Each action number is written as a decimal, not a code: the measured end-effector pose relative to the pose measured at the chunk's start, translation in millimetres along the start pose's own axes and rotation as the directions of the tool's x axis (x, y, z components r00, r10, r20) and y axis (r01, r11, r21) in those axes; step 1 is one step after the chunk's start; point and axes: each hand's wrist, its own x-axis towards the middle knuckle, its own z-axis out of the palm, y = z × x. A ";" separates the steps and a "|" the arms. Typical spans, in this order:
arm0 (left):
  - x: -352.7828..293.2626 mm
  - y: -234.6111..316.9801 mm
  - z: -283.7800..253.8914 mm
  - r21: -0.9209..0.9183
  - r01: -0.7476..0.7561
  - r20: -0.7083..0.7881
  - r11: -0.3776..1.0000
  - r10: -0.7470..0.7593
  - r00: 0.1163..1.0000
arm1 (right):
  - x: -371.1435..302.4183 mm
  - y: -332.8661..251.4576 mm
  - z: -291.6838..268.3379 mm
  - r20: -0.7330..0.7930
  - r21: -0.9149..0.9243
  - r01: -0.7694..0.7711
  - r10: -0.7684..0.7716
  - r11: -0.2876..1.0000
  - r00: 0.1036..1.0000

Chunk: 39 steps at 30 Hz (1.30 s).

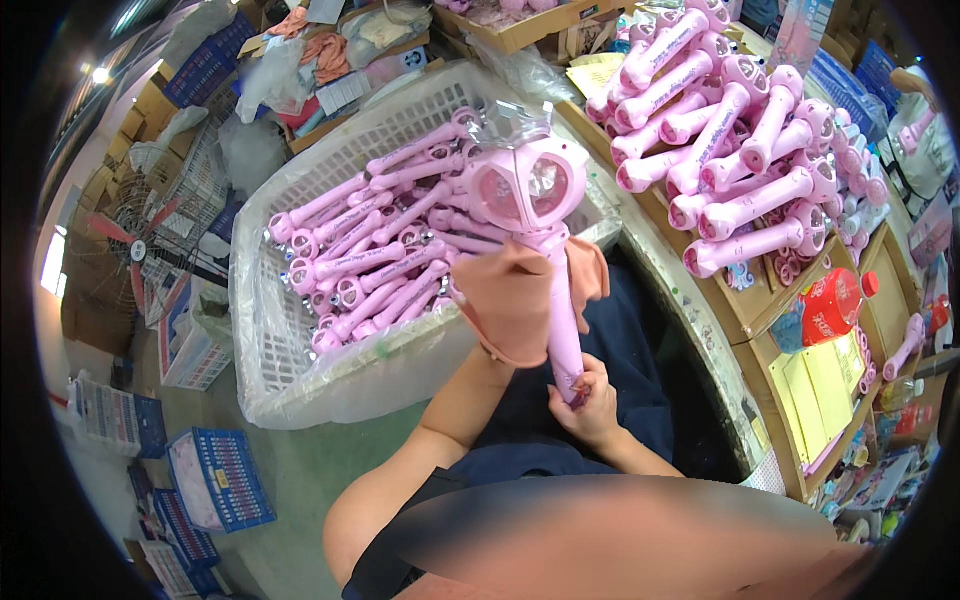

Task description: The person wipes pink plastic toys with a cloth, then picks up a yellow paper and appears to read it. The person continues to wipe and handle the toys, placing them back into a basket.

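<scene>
In the head view, the right hand (pixel 592 402) has its fingers wrapped round the handle end of a pink plastic wand (pixel 563 310), raised at the right end of the white lattice basket (pixel 345 385). A peach-coloured cloth (pixel 505 300) hides the left hand; I can't tell its grip. Slack cloth could let the wand slip, chipping its silvery crown (pixel 515 125). It looks glossy, round-headed, clear-windowed.
</scene>
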 end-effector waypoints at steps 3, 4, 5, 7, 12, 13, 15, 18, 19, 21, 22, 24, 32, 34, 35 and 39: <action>-6.3 18.3 -2.6 -0.261 -0.021 0.055 0.965 0.036 0.998 | -2.9 5.8 -1.3 -0.017 0.016 -0.003 0.003 1.000 1.000; -8.9 20.4 -2.5 -0.368 0.069 0.100 0.927 -0.034 0.994 | -4.9 6.9 -0.9 -0.013 0.024 0.016 -0.016 1.000 1.000; -12.3 21.9 -1.1 -0.421 0.071 0.075 0.904 -0.043 0.996 | -6.9 8.0 -0.5 -0.008 0.060 -0.021 0.022 0.998 1.000; -18.5 19.3 2.2 -0.465 0.066 0.084 0.883 -0.030 0.996 | -10.2 9.2 0.9 -0.005 0.113 -0.045 0.046 0.993 0.999; -35.3 6.7 8.6 -0.679 0.330 0.276 0.656 -0.189 0.943 | -11.9 12.1 1.7 0.019 0.169 -0.062 0.060 0.984 0.998; -37.3 4.8 8.8 -0.572 0.166 0.182 0.803 -0.074 0.981 | -12.2 12.8 1.4 0.024 0.142 -0.054 0.051 0.988 0.998; -36.6 2.5 10.9 -0.406 0.000 0.137 0.914 0.061 0.989 | -13.9 14.3 1.4 0.027 0.128 -0.048 0.045 0.991 0.999; -22.6 -1.0 13.1 -0.403 0.093 0.287 0.911 0.029 0.958 | -18.9 16.3 2.7 0.022 0.188 -0.067 0.064 0.980 0.998; -12.8 -3.9 14.6 -0.439 0.176 0.381 0.881 0.005 0.925 | -20.6 16.8 3.5 0.021 0.228 -0.084 0.081 0.970 0.996; 5.1 -9.1 13.3 -0.267 0.110 0.425 0.957 0.015 0.905 | -22.7 17.5 3.8 0.028 0.260 -0.083 0.079 0.962 0.997; 10.9 -10.5 11.4 -0.044 -0.037 0.385 0.998 0.051 0.922 | -22.9 18.0 3.7 0.036 0.252 -0.068 0.061 0.965 0.997; 15.9 -10.6 9.6 0.300 -0.171 0.318 0.938 0.071 0.946 | -22.4 18.3 3.1 0.022 0.168 -0.040 0.037 0.985 0.999; -39.5 -4.6 37.7 -0.172 0.221 0.374 0.960 -0.144 0.916 | -17.0 17.0 -0.1 -0.017 0.150 -0.029 0.032 0.988 0.999; -56.7 -11.4 40.0 -0.209 -0.004 0.335 0.978 0.076 0.939 | -17.4 17.1 -0.8 -0.022 0.109 -0.012 0.014 0.994 1.000; -63.9 -14.6 39.9 -0.199 -0.057 0.350 0.978 0.126 0.928 | -17.5 17.4 -0.9 -0.010 0.126 -0.027 0.029 0.992 1.000; -70.9 -21.8 39.2 -0.282 -0.088 0.276 0.955 0.169 0.946 | -17.2 17.5 -1.6 -0.004 0.125 -0.028 0.029 0.992 1.000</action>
